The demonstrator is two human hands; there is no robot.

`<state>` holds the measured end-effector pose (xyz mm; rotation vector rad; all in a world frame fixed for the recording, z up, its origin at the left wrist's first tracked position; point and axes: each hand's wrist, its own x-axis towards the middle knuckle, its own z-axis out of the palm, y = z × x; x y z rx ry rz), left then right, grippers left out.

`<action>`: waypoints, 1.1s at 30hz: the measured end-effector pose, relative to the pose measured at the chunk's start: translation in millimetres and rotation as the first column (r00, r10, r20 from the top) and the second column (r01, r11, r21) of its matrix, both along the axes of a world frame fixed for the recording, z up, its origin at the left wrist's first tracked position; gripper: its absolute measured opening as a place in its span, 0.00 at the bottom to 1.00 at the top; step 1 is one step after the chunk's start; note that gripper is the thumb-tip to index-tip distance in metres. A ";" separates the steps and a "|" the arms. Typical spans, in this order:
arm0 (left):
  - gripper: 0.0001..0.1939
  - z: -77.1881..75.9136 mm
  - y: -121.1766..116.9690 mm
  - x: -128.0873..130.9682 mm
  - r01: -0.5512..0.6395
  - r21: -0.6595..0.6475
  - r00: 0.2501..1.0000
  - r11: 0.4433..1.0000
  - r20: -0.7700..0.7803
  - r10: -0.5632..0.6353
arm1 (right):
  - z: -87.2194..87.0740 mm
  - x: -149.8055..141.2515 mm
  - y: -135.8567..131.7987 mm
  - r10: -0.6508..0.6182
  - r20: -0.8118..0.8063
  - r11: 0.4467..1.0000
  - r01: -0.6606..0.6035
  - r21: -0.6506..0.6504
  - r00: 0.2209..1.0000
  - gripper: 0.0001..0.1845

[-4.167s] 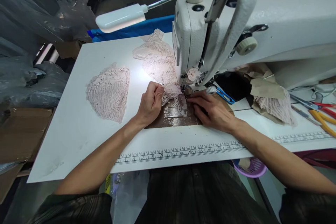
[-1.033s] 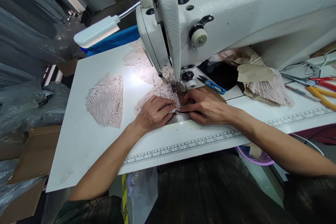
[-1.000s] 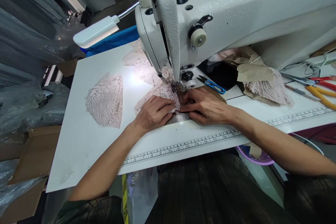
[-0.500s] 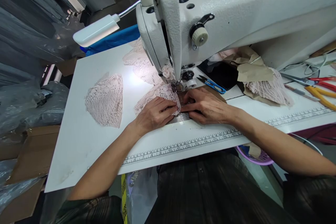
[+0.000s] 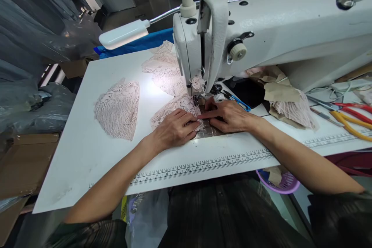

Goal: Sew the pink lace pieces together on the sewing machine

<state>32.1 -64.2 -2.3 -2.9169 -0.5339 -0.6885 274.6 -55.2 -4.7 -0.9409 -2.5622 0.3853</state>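
Observation:
A pale pink lace piece point(image 5: 177, 104) lies under the needle area of the white sewing machine point(image 5: 200, 46). My left hand point(image 5: 176, 128) rests on its near edge, with fingers bent together and closed on the lace. From the other side, my right hand point(image 5: 229, 116) reaches in over the metal plate point(image 5: 207, 131). Its index finger is stretched out to the lace edge, and the thumb is apart below. The fingertips by the presser foot are partly hidden. A pink fabric rosette point(image 5: 197, 83) sits on the machine head.
Another lace piece point(image 5: 117, 110) lies on the left of the table, and more lace point(image 5: 162, 60) behind. Blue snips point(image 5: 240, 102) are behind my right hand. Scissors with yellow handles point(image 5: 348, 124) lie far right. A ruler strip point(image 5: 197, 167) runs along the front edge. A lamp point(image 5: 124, 34) shines from above.
The view has shifted, so the machine appears farther right and lower. My right index finger is now straighter at the lace edge; my left hand stays on the lace.

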 end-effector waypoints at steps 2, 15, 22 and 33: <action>0.05 -1.9 -0.6 1.0 -0.034 -0.014 0.999 0.999 0.040 0.034 | -3.9 -0.4 -2.4 -0.006 -0.011 0.999 0.007 0.031 1.000 0.21; 0.06 -6.8 6.4 -0.9 -0.107 -0.071 0.991 0.992 0.070 0.112 | 0.6 -10.2 -7.3 -0.201 0.270 0.980 0.195 0.048 0.942 0.23; 0.08 -8.0 9.2 -2.5 -0.141 -0.142 0.986 0.980 0.071 0.152 | 1.7 -13.8 -9.2 -0.226 0.295 0.974 0.223 0.045 0.928 0.26; 0.03 -4.8 11.6 -0.9 -0.068 -0.110 0.971 0.992 0.221 0.092 | 0.5 1.5 -7.1 -0.125 -0.181 0.990 0.110 -0.090 0.976 0.15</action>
